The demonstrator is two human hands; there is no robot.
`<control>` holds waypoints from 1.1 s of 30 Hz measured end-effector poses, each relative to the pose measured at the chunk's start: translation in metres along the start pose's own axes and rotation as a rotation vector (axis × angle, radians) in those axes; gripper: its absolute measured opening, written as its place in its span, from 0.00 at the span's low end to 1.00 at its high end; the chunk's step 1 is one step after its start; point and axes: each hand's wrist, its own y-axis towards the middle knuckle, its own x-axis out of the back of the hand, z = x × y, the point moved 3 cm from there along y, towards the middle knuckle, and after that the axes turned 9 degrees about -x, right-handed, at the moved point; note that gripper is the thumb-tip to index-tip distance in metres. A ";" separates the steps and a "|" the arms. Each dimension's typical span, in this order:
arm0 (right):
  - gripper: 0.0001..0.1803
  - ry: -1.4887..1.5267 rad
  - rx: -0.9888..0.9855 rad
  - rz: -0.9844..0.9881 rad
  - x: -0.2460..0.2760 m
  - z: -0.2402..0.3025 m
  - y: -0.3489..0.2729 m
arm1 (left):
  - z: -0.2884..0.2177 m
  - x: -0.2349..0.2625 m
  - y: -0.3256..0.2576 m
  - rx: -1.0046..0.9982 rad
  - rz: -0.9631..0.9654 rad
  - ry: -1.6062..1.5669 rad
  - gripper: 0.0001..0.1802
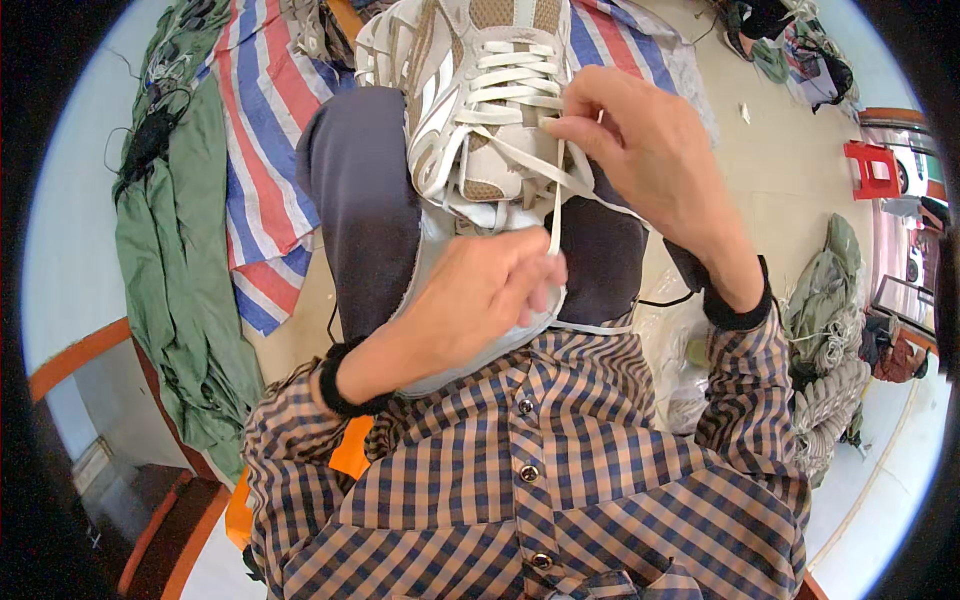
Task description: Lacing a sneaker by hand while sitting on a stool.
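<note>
A white and tan sneaker (490,130) rests on my lap between my knees, its tongue end toward me. A flat white shoelace (515,85) crosses its front in several rows. My left hand (475,285) is closed on a length of this lace, which runs taut up to the sneaker's right eyelet edge. My right hand (640,150) pinches with thumb and forefinger at that edge, against the upper rows; its fingertips partly hide the lace there. Another stretch of lace slants from the tongue to below my right wrist. Under the sneaker lies a pale grey cloth (430,370).
More white and tan shoe parts (378,45) sit against the sneaker's left side. Striped red, white and blue sheeting (265,150) and green cloth (185,300) lie to the left. On the right are a red stool (872,170), bundled laces (830,405) and clear plastic bags (685,370).
</note>
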 end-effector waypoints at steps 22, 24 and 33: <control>0.05 0.370 -0.466 -0.524 -0.029 -0.027 -0.034 | 0.010 0.131 -0.212 -0.048 -1.040 0.706 0.15; 0.07 0.317 -0.475 -0.503 -0.031 -0.023 -0.030 | 0.022 0.143 -0.231 -0.048 -1.082 0.647 0.15; 0.10 0.313 -0.491 -0.219 -0.032 -0.013 -0.050 | 0.081 0.195 -0.266 0.349 -1.054 0.677 0.11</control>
